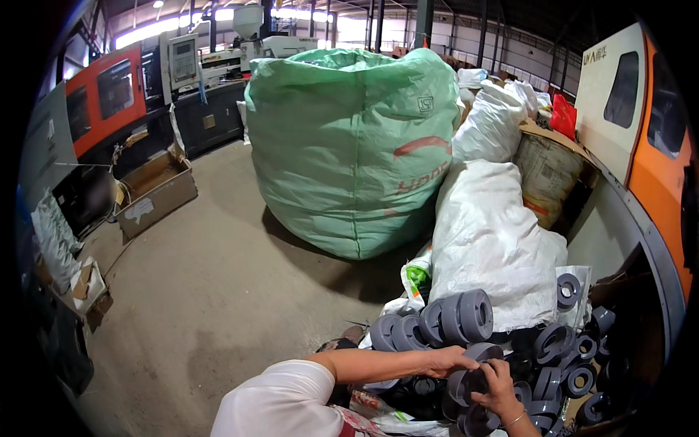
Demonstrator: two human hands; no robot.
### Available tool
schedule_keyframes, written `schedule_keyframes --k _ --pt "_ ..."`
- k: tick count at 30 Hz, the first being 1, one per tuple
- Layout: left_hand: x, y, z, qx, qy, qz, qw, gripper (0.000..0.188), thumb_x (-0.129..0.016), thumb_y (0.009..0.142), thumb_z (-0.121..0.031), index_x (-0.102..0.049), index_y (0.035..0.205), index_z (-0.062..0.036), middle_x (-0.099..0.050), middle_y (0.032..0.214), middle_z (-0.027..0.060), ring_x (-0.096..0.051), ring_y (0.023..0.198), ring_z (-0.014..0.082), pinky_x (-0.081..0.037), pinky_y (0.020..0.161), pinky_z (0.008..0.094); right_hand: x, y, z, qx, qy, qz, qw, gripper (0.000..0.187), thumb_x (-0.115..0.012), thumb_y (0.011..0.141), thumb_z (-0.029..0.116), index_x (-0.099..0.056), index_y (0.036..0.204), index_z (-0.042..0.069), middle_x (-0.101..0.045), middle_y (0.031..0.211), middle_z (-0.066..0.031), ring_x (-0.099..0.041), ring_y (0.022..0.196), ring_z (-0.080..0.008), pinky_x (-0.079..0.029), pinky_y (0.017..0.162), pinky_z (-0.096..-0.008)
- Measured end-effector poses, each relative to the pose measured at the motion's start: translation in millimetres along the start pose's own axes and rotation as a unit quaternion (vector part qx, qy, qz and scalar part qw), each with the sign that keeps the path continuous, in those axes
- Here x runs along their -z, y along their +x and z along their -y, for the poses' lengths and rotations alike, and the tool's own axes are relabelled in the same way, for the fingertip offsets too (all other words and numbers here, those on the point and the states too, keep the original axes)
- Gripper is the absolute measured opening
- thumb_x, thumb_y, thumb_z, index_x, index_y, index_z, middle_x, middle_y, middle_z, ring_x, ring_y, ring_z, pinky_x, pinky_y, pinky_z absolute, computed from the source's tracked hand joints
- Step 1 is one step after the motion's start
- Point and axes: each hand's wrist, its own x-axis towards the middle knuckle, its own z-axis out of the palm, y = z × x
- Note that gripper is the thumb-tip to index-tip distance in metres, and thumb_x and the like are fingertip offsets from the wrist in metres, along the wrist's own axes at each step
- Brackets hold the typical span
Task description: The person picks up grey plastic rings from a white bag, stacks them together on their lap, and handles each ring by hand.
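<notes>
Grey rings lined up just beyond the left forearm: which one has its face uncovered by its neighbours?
The rightmost ring, at the row's end. Nothing in the row overlaps its face; each of the others is partly hidden by the one to its right.

At 4 to 5 o'clock, the grey rings (pixel 453 319) look like hard plastic, smooth, with a satin sheen. Toward 12, the bulk bag (pixel 342 146) is woven plastic, creased and faintly shiny. The white sack (pixel 495 240) at 3 looks like wrinkled woven plastic. At 2, a red bag (pixel 563 116) appears glossy plastic. The carton (pixel 162 200) at 9 is matt cardboard; the floor (pixel 175 291) at 8, dull concrete. The orange machine door (pixel 95 102) at 10 resembles smooth painted metal. The shirt (pixel 280 400) near 7 is matt cloth.
</notes>
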Motion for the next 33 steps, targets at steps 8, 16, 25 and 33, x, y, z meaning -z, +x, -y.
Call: schedule_keyframes --k 8,16,25,33 --pt "-19 -12 -12 0.010 -0.012 -0.053 0.998 0.029 -0.064 0.080 -0.016 -0.058 0.103 0.0002 -0.062 0.090 0.0067 -0.061 0.081 0.0170 -0.051 0.071 0.0317 -20 -6 4 -0.122 0.048 -0.127 0.983 0.067 -0.073 0.049 0.014 -0.046 0.109 0.002 -0.045 0.105 -0.0190 -0.049 0.096 -0.0355 -0.043 0.083 -0.0397" --pt "-36 -29 -4 -0.052 0.155 -0.029 0.986 0.044 -0.069 0.077 -0.025 -0.049 0.111 -0.0048 -0.056 0.092 0.0009 -0.055 0.079 0.0098 -0.047 0.065 0.0246 -25 -6 12 -0.265 0.191 -0.146 0.934 0.069 -0.075 0.050 0.020 -0.048 0.111 -0.001 -0.050 0.104 -0.0148 -0.051 0.097 -0.0278 -0.041 0.087 -0.0345" --pt "-32 -11 4 -0.072 -0.001 -0.063 0.995 0.042 -0.068 0.078 -0.024 -0.052 0.109 0.0005 -0.057 0.092 0.0041 -0.055 0.082 0.0127 -0.045 0.074 0.0268 -24 -6 24 -0.309 0.194 -0.265 0.892 0.067 -0.073 0.053 0.012 -0.048 0.113 -0.002 -0.054 0.107 -0.0154 -0.051 0.100 -0.0211 -0.040 0.086 -0.0317" --pt "-49 -28 12 -0.121 0.284 -0.048 0.950 0.053 -0.069 0.077 -0.026 -0.045 0.118 -0.0015 -0.054 0.090 0.0020 -0.051 0.077 0.0080 -0.044 0.067 0.0238 -39 -18 2 -0.436 0.407 -0.208 0.776 0.051 -0.067 0.062 0.006 -0.051 0.109 -0.002 -0.058 0.089 -0.0079 -0.056 0.076 -0.0154 -0.046 0.067 -0.0267"
